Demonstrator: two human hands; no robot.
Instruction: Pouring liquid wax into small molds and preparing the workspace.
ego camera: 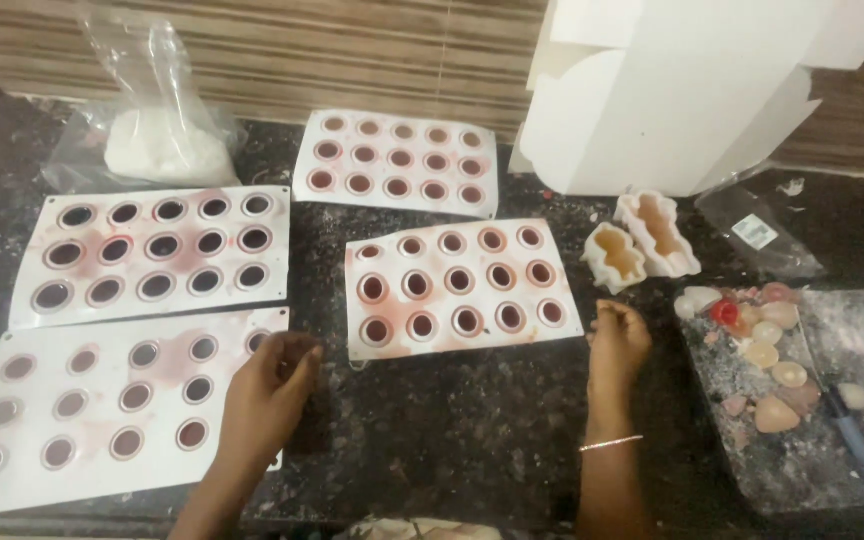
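Several white silicone moulds with round cavities holding dark red filling lie on a black speckled counter. My left hand (270, 392) rests on the right edge of the near-left mould (102, 405), fingers curled over its corner. My right hand (617, 340), with a thin bracelet on the wrist, has its fingers closed beside the right edge of the centre mould (462, 285); whether it pinches that edge I cannot tell. Two more moulds lie farther off, one at the left (152, 250) and one at the back (397, 162).
A clear bag of white powder (157, 140) stands at the back left. A white cardboard box (682, 90) stands back right, with two small cream shaped moulds (642, 240) before it. A dusty tray (802, 400) with pale shell-like pieces and a blue-handled tool sits at the right.
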